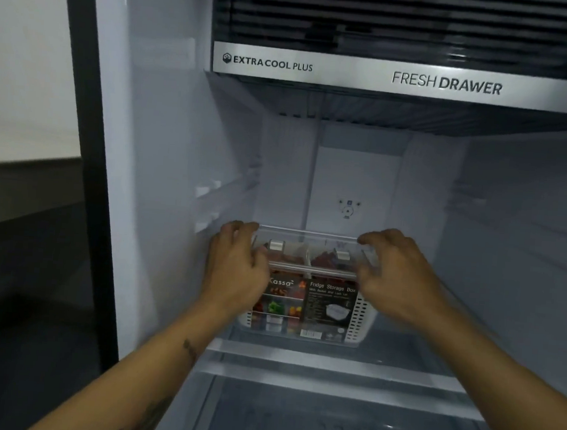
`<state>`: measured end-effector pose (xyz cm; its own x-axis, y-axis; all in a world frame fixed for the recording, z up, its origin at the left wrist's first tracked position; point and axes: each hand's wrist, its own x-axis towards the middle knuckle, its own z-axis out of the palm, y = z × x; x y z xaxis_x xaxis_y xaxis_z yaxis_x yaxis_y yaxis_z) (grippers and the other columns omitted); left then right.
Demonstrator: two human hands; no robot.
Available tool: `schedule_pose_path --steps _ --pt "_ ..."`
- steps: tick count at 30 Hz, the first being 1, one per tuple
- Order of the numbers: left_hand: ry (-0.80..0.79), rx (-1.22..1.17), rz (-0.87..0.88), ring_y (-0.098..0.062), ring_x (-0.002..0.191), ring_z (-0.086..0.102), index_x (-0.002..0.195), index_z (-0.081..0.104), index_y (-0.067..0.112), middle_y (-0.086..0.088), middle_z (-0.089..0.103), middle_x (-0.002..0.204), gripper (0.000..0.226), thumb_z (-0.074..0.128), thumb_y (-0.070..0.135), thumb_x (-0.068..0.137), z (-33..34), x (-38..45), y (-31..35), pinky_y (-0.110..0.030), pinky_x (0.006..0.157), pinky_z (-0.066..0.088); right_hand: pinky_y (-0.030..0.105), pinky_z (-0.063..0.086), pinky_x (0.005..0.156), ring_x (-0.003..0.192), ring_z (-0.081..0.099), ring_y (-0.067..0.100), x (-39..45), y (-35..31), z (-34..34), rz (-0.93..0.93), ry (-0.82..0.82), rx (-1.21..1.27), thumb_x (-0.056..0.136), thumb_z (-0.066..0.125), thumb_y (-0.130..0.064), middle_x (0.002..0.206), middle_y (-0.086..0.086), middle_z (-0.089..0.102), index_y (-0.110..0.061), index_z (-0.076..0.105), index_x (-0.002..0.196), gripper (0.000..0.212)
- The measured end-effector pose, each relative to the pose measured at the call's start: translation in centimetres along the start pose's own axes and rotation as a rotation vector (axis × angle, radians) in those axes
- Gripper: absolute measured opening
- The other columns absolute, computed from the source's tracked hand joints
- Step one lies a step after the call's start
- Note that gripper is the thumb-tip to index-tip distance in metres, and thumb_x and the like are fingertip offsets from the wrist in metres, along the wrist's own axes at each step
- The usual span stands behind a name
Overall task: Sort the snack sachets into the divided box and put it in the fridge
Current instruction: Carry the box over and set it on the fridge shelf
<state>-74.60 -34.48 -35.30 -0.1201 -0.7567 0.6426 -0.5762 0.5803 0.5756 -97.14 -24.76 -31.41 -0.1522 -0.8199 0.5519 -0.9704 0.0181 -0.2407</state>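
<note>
Sitting on a glass shelf (pixel 332 354) inside the open fridge (pixel 164 173) is the divided box (pixel 306 303), a clear tub with a white perforated basket liner and a printed label (pixel 306 305) facing the camera, reading "Fridge Storage Box". At far left, a pale wall and a dim counter edge (pixel 27 163) are being seen beside the dark fridge frame. The left hand (pixel 235 262) is being held against the box's left end, fingers curled loosely around the upper corner, thumb near the rim; firm contact can't be told for sure, motion blur. A tattoo is being shown on the left forearm (pixel 150 373). In the middle, the clear lid (pixel 307 241) is being seen closed on the box, two pale clips on top, and reddish snack sachets (pixel 322 259) are being made out through it, split by a centre divider; count unclear. The right hand (pixel 395 273) is being held at the box's right end, fingers half-curled over the top corner, palm against the side. Above, the drawer front (pixel 402 77) is marked "EXTRA COOL PLUS" and "FRESH DRAWER". Below the shelf, a clear crisper cover (pixel 328 416) is being seen.
</note>
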Motion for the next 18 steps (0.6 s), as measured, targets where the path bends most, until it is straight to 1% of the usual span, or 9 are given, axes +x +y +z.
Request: schedule_pose_path --steps 1,3,6,7,9,11,14,16,18 --pt "0.013 0.042 0.137 -0.025 0.129 0.039 0.134 0.05 0.019 -0.006 0.043 0.139 0.046 0.054 0.026 0.088 -0.3 -1.2 0.4 -0.044 0.107 0.037 0.042 0.043 0.1 0.119 0.047 0.025 -1.0 -0.8 -0.1 -0.068 -0.015 -0.036 0.085 0.057 -0.038 0.134 0.005 0.053 -0.023 0.052 0.136 0.053" --pt "0.021 0.178 0.301 -0.026 0.132 0.036 0.133 0.05 0.019 -0.006 0.042 0.14 0.057 0.058 0.027 0.077 -0.5 -3.0 0.8 -0.049 0.108 0.033 0.046 0.035 0.108 0.126 0.042 0.025 -2.4 -1.9 0.4 -0.159 -0.04 -0.126 0.076 0.056 -0.045 0.137 0.004 0.05 -0.027 0.046 0.14 0.067" --pt "-0.038 0.424 0.374 -0.032 0.137 0.03 0.139 0.044 0.019 -0.009 0.037 0.145 0.073 0.062 0.033 0.07 0.4 -4.3 0.6 -0.058 0.11 0.026 0.059 0.014 0.118 0.14 0.027 0.031 -2.6 -1.9 2.6 -0.171 -0.12 -0.289 0.075 0.056 -0.048 0.148 0.005 0.035 -0.033 0.027 0.149 0.081" --pt "-0.079 0.489 0.374 -0.034 0.138 0.028 0.142 0.04 0.018 -0.011 0.036 0.146 0.078 0.063 0.034 0.069 0.8 -4.4 0.3 -0.06 0.111 0.023 0.061 0.012 0.117 0.139 0.028 0.033 -2.6 -1.6 3.6 -0.162 -0.125 -0.342 0.074 0.058 -0.048 0.146 0.007 0.035 -0.033 0.024 0.15 0.084" --pt "-0.128 0.578 0.38 -0.035 0.136 0.031 0.145 0.036 0.019 -0.012 0.038 0.145 0.085 0.066 0.034 0.066 1.6 -4.0 -0.8 -0.06 0.112 0.021 0.062 0.021 0.111 0.125 0.041 0.035 -2.4 -0.8 5.4 -0.152 -0.072 -0.401 0.07 0.062 -0.045 0.133 0.01 0.043 -0.03 0.031 0.147 0.084" --pt "-0.125 0.631 0.395 -0.036 0.132 0.037 0.144 0.038 0.018 -0.013 0.043 0.141 0.086 0.069 0.03 0.064 2.2 -3.1 -1.8 -0.06 0.111 0.022 0.058 0.026 0.106 0.113 0.045 0.034 -1.8 -0.5 6.6 -0.139 -0.011 -0.418 0.065 0.063 -0.044 0.123 0.01 0.046 -0.029 0.038 0.141 0.082" --pt "-0.127 0.665 0.405 -0.038 0.127 0.042 0.141 0.042 0.015 -0.015 0.049 0.135 0.086 0.076 0.033 0.064 3.4 -1.2 -2.8 -0.062 0.11 0.023 0.058 0.025 0.106 0.115 0.042 0.034 -0.1 -0.3 7.4 -0.14 -0.033 -0.434 0.065 0.064 -0.045 0.125 0.01 0.045 -0.029 0.037 0.143 0.084" --pt "-0.163 0.691 0.388 -0.038 0.123 0.044 0.139 0.044 0.015 -0.015 0.052 0.132 0.09 0.081 0.04 0.061 4.0 0.2 -3.2 -0.062 0.109 0.024 0.058 0.022 0.108 0.121 0.039 0.036 1.5 0.1 7.7 -0.139 -0.116 -0.425 0.066 0.066 -0.047 0.132 0.012 0.041 -0.03 0.029 0.148 0.091" --pt "-0.224 0.703 0.364 -0.037 0.124 0.045 0.141 0.043 0.016 -0.014 0.052 0.134 0.096 0.084 0.041 0.058 4.3 1.6 -3.3 -0.061 0.111 0.024 0.059 0.019 0.111 0.128 0.034 0.037 3.0 0.4 7.9 -0.123 -0.208 -0.42 0.069 0.066 -0.051 0.14 0.013 0.035 -0.032 0.019 0.151 0.096"
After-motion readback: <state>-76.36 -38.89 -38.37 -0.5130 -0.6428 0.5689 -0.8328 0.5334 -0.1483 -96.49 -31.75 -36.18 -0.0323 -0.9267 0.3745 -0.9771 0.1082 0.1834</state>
